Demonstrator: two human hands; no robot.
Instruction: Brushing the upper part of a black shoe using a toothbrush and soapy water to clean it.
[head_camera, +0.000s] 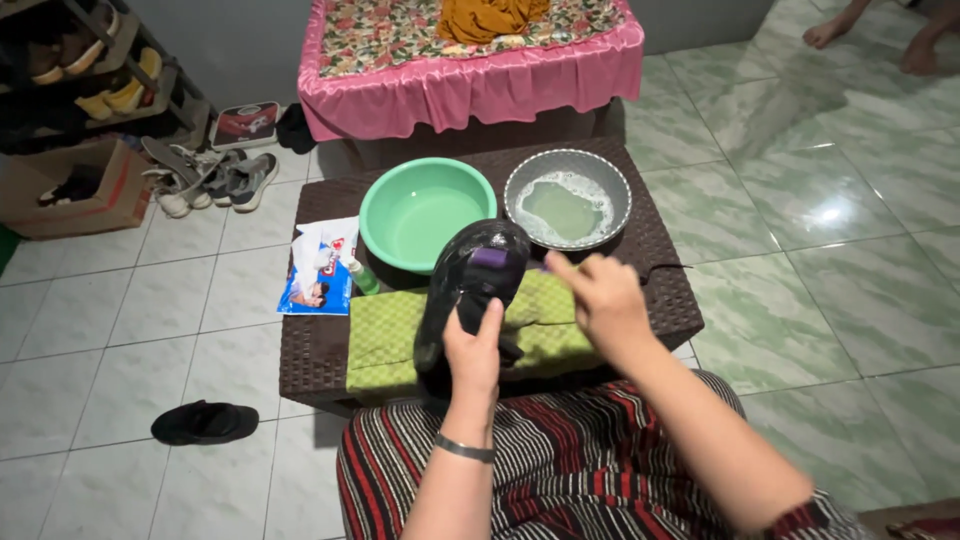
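Observation:
My left hand (474, 350) grips a black shoe (470, 270) from below and holds it upright over a green cloth (385, 335) on the dark wicker table (315, 350). The shoe has a purple patch near its top. My right hand (600, 295) is at the shoe's right side, fingers curled around a small purple-handled thing, probably a brush, mostly hidden and blurred. A silver bracelet sits on my left wrist.
A green basin (425, 212) and a metal bowl of soapy water (567, 197) stand at the table's far side. A printed packet (320, 265) and small green bottle (362, 277) lie left. Another black shoe (204, 421) is on the floor. Someone's bare feet (870, 35) show top right.

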